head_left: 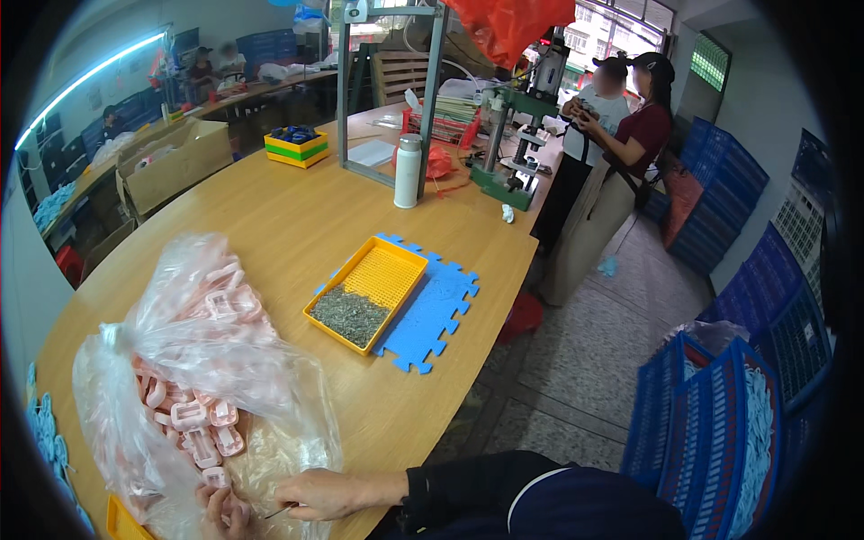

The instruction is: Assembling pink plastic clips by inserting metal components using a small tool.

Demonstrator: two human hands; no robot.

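At the table's near edge my left hand (pixel 223 513) is closed, its fingers curled. What it holds, if anything, is hidden. Just beyond its fingertips lies a pale pink plastic part (pixel 215 477), at the foot of a heap of similar pink frame-shaped parts (pixel 191 416). The heap spills from the mouth of a large clear plastic bag (pixel 270 364). My right hand (pixel 319 495) is closed round a thin dark rod-like tool (pixel 278 513), whose end points toward my left hand. Most of the tool is hidden in my fingers.
A yellow tray (pixel 367 257) with small grey metal pieces (pixel 346 315) sits on a blue foam mat (pixel 441 301). Farther back stand a white bottle (pixel 408 171) and a green press (pixel 504 180). Two people (pixel 630 126) stand at right; blue crates (pixel 697 423) fill the floor's right side.
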